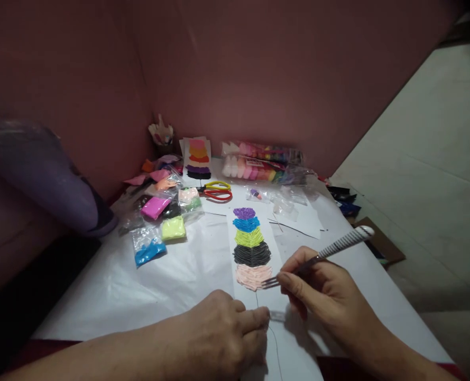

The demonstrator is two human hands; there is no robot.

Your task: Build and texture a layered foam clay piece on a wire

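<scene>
In my right hand (318, 288) is a fork (340, 242) with a patterned handle, its tines touching the pale pink clay band (248, 276). That band is the nearest on a long white paper strip (240, 301). Beyond it lie ridged black (252, 254), yellow-green (249, 237), blue (246, 224) and purple (244, 213) clay bands. My left hand (235, 328) rests on the strip below the pink band, fingers curled together. A small clear piece (277, 316) shows at its fingertip; whether it is gripped is hidden. A drawn line runs down the paper.
Clay packets, including blue (150, 254), yellow (173, 228) and magenta (155, 207), lie at left. Behind are scissors (218, 191) with yellow and red handles, a finished-looking card (198, 159) and bagged clay (258, 168). Clear wrappers (286, 206) lie right of the strip.
</scene>
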